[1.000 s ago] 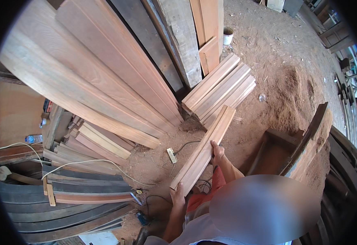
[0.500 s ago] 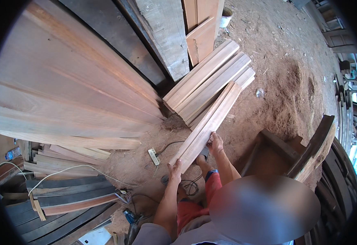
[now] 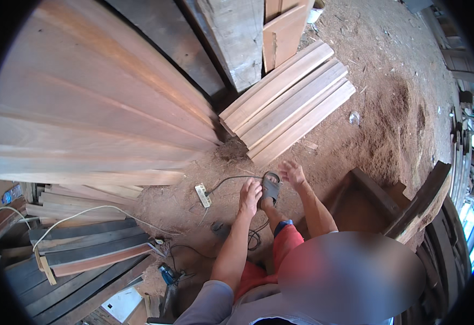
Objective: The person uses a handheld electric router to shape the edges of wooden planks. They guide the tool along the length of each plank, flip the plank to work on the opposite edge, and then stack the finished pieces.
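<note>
Several planed wooden boards lie side by side in a stack, slanting up to the right. The nearest board [image 3: 302,124] rests along the stack's near edge, apart from both hands. My left hand [image 3: 250,195] is held in the air below it, open and with its fingers loosely bent. To its right, my right hand [image 3: 292,173] is open too, fingers spread and holding nothing. Between the hands shows my sandalled foot [image 3: 270,187] on the dusty floor.
A white power strip [image 3: 202,195] with a dark cord lies left of my foot. Large wide boards [image 3: 96,114] fill the left side. A sawdust heap [image 3: 394,130] is at right, above a dark wooden frame [image 3: 378,195]. A blue power tool [image 3: 167,274] sits lower left.
Both hands have let go of the board they were holding. It has moved up and away onto the near side of the stack. My hands are now empty.
</note>
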Demonstrator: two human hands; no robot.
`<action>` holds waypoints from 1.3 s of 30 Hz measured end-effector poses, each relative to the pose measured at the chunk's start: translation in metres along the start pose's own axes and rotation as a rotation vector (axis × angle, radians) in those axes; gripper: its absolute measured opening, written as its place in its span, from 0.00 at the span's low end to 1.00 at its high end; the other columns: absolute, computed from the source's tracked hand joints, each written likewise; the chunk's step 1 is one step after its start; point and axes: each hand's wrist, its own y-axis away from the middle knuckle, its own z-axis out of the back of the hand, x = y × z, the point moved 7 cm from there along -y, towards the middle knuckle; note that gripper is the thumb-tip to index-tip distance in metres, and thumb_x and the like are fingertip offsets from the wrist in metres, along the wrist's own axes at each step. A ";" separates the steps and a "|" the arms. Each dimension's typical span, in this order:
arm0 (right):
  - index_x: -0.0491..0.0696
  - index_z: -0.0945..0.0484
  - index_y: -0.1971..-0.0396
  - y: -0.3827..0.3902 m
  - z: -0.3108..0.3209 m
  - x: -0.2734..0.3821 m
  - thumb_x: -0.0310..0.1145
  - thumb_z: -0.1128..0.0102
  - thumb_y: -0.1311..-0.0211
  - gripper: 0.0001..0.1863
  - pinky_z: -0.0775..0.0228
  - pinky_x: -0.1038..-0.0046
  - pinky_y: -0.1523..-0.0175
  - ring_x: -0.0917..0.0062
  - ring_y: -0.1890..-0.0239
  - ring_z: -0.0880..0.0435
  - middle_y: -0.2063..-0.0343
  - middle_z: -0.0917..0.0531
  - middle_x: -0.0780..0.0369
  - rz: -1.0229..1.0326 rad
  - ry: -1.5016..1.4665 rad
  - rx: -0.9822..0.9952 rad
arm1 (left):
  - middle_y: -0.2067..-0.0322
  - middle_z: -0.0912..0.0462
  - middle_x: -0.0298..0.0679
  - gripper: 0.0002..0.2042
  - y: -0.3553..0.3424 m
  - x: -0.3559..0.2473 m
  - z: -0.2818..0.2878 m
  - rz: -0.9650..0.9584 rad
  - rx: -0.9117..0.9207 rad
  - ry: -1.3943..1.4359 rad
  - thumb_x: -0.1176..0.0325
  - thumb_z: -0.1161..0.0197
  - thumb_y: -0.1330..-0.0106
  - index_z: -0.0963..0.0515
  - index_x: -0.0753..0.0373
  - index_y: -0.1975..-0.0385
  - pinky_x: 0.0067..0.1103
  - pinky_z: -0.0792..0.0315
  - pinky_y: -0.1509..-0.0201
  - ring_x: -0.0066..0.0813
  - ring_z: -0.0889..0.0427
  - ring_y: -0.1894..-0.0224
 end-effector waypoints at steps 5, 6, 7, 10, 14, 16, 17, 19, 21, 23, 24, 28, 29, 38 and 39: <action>0.44 0.20 0.70 0.039 0.011 -0.123 0.37 0.40 0.32 0.12 0.31 0.73 0.74 0.80 0.75 0.21 0.76 0.19 0.63 0.067 0.576 0.129 | 0.64 0.16 0.39 0.16 0.068 0.065 0.128 -0.075 -0.096 -0.776 0.53 0.39 0.29 0.20 0.62 0.60 0.31 0.22 0.57 0.34 0.17 0.64; 0.45 0.20 0.73 0.051 -0.004 -0.124 0.38 0.40 0.35 0.12 0.31 0.73 0.74 0.80 0.76 0.21 0.79 0.19 0.64 0.347 0.683 0.281 | 0.58 0.15 0.46 0.20 0.103 0.057 0.151 -0.148 -0.273 -0.808 0.50 0.40 0.28 0.20 0.64 0.56 0.36 0.24 0.48 0.44 0.15 0.55; 0.46 0.19 0.75 0.070 -0.012 -0.132 0.38 0.39 0.39 0.12 0.30 0.73 0.74 0.80 0.77 0.21 0.81 0.20 0.65 0.623 0.766 0.406 | 0.53 0.15 0.52 0.22 0.141 0.039 0.158 -0.086 -0.273 -1.061 0.49 0.40 0.29 0.21 0.64 0.51 0.36 0.26 0.42 0.47 0.17 0.47; 0.44 0.16 0.68 0.131 -0.029 -0.124 0.39 0.38 0.38 0.13 0.27 0.73 0.72 0.78 0.75 0.19 0.77 0.17 0.63 0.378 0.705 0.566 | 0.56 0.15 0.52 0.21 0.217 0.063 0.243 0.010 -0.558 -1.014 0.50 0.38 0.35 0.19 0.64 0.56 0.37 0.25 0.47 0.44 0.15 0.50; 0.43 0.17 0.61 0.163 -0.025 -0.073 0.39 0.39 0.35 0.14 0.27 0.74 0.73 0.77 0.76 0.18 0.73 0.15 0.61 -0.011 0.711 0.336 | 0.71 0.14 0.48 0.17 0.266 0.062 0.267 0.125 -0.490 -0.918 0.53 0.37 0.39 0.17 0.64 0.69 0.39 0.24 0.59 0.43 0.13 0.65; 0.44 0.17 0.59 0.177 -0.027 -0.040 0.39 0.39 0.34 0.14 0.27 0.73 0.73 0.77 0.76 0.17 0.71 0.14 0.61 -0.034 0.704 0.279 | 0.76 0.16 0.47 0.15 0.262 0.058 0.249 -0.020 -0.410 -0.891 0.56 0.37 0.39 0.17 0.64 0.73 0.37 0.25 0.64 0.39 0.15 0.71; 0.44 0.17 0.60 0.174 -0.025 -0.030 0.39 0.40 0.34 0.13 0.27 0.72 0.74 0.76 0.75 0.17 0.71 0.14 0.61 -0.027 0.679 0.283 | 0.79 0.17 0.47 0.15 0.253 0.052 0.238 -0.098 -0.362 -0.894 0.57 0.37 0.39 0.17 0.64 0.76 0.37 0.25 0.66 0.37 0.15 0.73; 0.46 0.17 0.60 0.158 -0.003 -0.027 0.39 0.40 0.34 0.12 0.27 0.71 0.74 0.76 0.75 0.16 0.70 0.13 0.61 -0.012 0.636 0.298 | 0.74 0.15 0.45 0.12 0.239 0.054 0.210 -0.270 -0.184 -0.773 0.61 0.38 0.38 0.17 0.65 0.70 0.33 0.25 0.66 0.33 0.16 0.71; 0.44 0.16 0.65 0.189 -0.009 -0.017 0.35 0.38 0.38 0.10 0.29 0.73 0.77 0.78 0.79 0.19 0.75 0.15 0.61 0.080 0.682 0.166 | 0.69 0.13 0.44 0.11 0.230 0.054 0.182 -0.432 -0.014 -0.632 0.65 0.40 0.37 0.16 0.65 0.64 0.30 0.25 0.65 0.28 0.16 0.68; 0.44 0.14 0.67 0.214 -0.020 -0.014 0.36 0.36 0.43 0.11 0.27 0.70 0.74 0.74 0.77 0.18 0.75 0.15 0.59 0.178 0.981 0.169 | 0.67 0.13 0.42 0.11 0.227 0.052 0.167 -0.376 0.120 -0.687 0.67 0.40 0.37 0.17 0.66 0.61 0.29 0.24 0.64 0.29 0.16 0.66; 0.46 0.13 0.67 0.221 -0.037 -0.032 0.38 0.35 0.45 0.12 0.24 0.67 0.70 0.70 0.73 0.15 0.72 0.13 0.57 0.382 1.625 0.423 | 0.65 0.13 0.41 0.11 0.232 0.050 0.163 -0.346 0.193 -0.721 0.68 0.40 0.37 0.17 0.66 0.60 0.29 0.23 0.63 0.29 0.16 0.66; 0.51 0.11 0.60 0.279 -0.089 -0.117 0.49 0.40 0.44 0.21 0.20 0.61 0.46 0.60 0.50 0.12 0.57 0.11 0.55 0.348 1.761 0.243 | 0.69 0.16 0.36 0.12 0.305 -0.015 0.211 -0.655 0.232 -0.563 0.66 0.38 0.35 0.19 0.66 0.56 0.27 0.23 0.61 0.29 0.18 0.67; 0.50 0.11 0.60 0.289 -0.113 -0.118 0.50 0.40 0.44 0.21 0.20 0.61 0.45 0.60 0.50 0.12 0.57 0.11 0.54 0.386 1.765 0.277 | 0.69 0.17 0.35 0.12 0.326 -0.025 0.235 -0.701 0.233 -0.465 0.64 0.38 0.33 0.20 0.66 0.56 0.26 0.24 0.60 0.28 0.19 0.67; 0.48 0.15 0.71 0.302 -0.290 -0.099 0.42 0.41 0.40 0.14 0.28 0.67 0.70 0.72 0.73 0.18 0.73 0.15 0.58 0.477 1.641 0.393 | 0.72 0.25 0.29 0.24 0.700 -0.265 0.270 -1.193 0.621 -0.226 0.44 0.56 0.20 0.27 0.59 0.68 0.22 0.32 0.64 0.18 0.26 0.68; 0.48 0.16 0.74 0.308 -0.303 -0.094 0.40 0.40 0.39 0.12 0.30 0.69 0.80 0.77 0.82 0.20 0.78 0.17 0.61 0.441 1.590 0.395 | 0.75 0.28 0.29 0.26 0.756 -0.278 0.259 -1.367 0.708 -0.303 0.42 0.56 0.20 0.28 0.59 0.70 0.23 0.34 0.67 0.18 0.28 0.72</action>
